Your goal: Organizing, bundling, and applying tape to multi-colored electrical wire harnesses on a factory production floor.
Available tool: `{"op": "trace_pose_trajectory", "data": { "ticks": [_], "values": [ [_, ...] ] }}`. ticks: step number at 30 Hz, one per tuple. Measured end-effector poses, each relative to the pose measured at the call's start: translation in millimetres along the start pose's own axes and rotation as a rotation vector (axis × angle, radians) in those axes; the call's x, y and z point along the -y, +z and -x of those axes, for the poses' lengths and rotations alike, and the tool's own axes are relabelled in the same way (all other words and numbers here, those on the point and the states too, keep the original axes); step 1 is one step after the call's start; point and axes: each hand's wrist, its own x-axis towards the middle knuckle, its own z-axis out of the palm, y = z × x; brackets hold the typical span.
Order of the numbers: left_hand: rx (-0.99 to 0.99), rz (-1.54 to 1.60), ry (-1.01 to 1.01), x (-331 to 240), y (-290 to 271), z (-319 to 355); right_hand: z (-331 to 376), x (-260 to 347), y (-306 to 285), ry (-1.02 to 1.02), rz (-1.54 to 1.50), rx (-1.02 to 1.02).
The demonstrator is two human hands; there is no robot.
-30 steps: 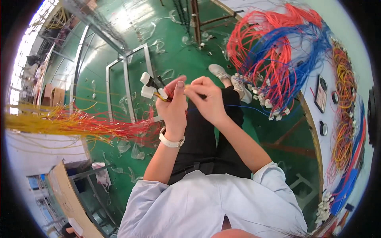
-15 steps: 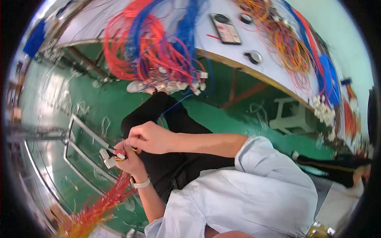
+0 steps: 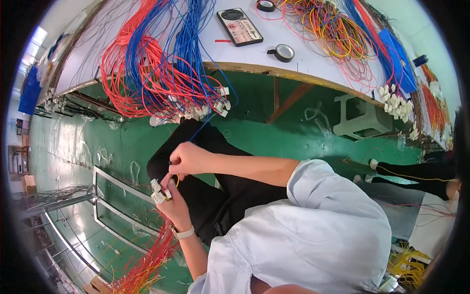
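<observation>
My left hand (image 3: pixel 175 208), with a pale watch band at the wrist, is closed around a few white plastic connectors (image 3: pixel 157 192) on wires. Just above it my right hand (image 3: pixel 192 159) pinches a short yellow wire (image 3: pixel 178 180), which bends down toward my left thumb. A small dark piece shows at the right fingertips, too small to name. Both hands are over my black-trousered lap, fingertips nearly touching. A bundle of red and yellow wires (image 3: pixel 152 255) hangs below my left wrist; whether it joins the held connectors is hidden.
Ahead, a white table (image 3: pixel 303 59) carries red and blue wire bundles (image 3: pixel 166 54) with connectors hanging over its edge, a phone (image 3: pixel 240 27) and a tape roll (image 3: pixel 284 52). A metal frame (image 3: pixel 120 206) stands left, a plastic stool (image 3: pixel 362 117) under the table. Another person's legs (image 3: pixel 406 179) are at right.
The view has shifted, so the table sits further left. My right hand has drawn slightly up from the left, and the white connectors in my left hand are turned differently.
</observation>
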Motion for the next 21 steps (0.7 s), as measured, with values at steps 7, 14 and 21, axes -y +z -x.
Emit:
{"op": "trace_pose_trajectory", "data": {
  "ticks": [7,14,21],
  "values": [
    [0.175,1.395,-0.761,-41,-20,3,-13,38,4,-0.665,0.12,-0.359],
    [0.12,1.295,-0.541,-39,-7,-12,-10,26,11,-0.739,0.283,-0.53],
    [0.035,1.361,-0.507,-33,-26,-16,12,22,32,-0.969,0.814,-0.489]
  ]
}}
